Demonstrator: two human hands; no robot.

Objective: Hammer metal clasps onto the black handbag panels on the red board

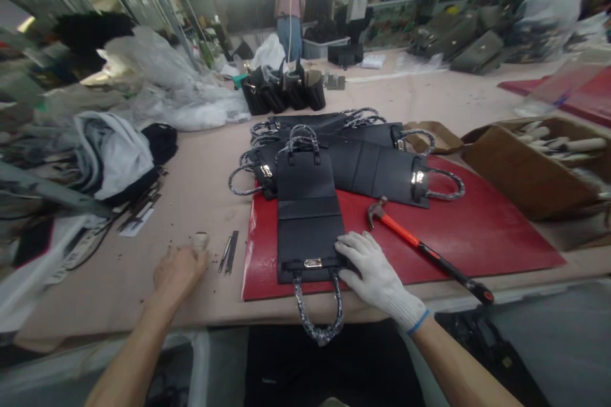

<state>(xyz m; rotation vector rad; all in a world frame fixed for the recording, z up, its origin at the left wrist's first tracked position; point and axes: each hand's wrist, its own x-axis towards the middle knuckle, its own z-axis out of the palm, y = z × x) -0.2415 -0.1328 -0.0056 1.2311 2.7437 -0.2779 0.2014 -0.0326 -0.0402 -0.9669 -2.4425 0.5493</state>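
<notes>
My right hand (371, 272), in a white knit glove with a blue cuff edge, lies with its fingers out over the right edge of a flat black bag panel (308, 229). That panel has a metal clasp (313, 262) and a plastic-wrapped handle (319, 334) hanging past the table's front edge. My bare left hand (179, 272) is curled on the table to the left, at a small pale object (200, 241) that I cannot identify. Right of this hand lie two slim metal tools (229, 253). A claw hammer (405, 234) with an orange-and-black handle rests right of my gloved hand.
Under the panel is a red board (458, 235). More black bag panels (367, 165) with wrapped handles lie stacked behind. A cardboard box (529, 165) stands right, black bag pieces (284, 90) stand farther back, and plastic sheeting (162, 82) is heaped left. Two people are in the background.
</notes>
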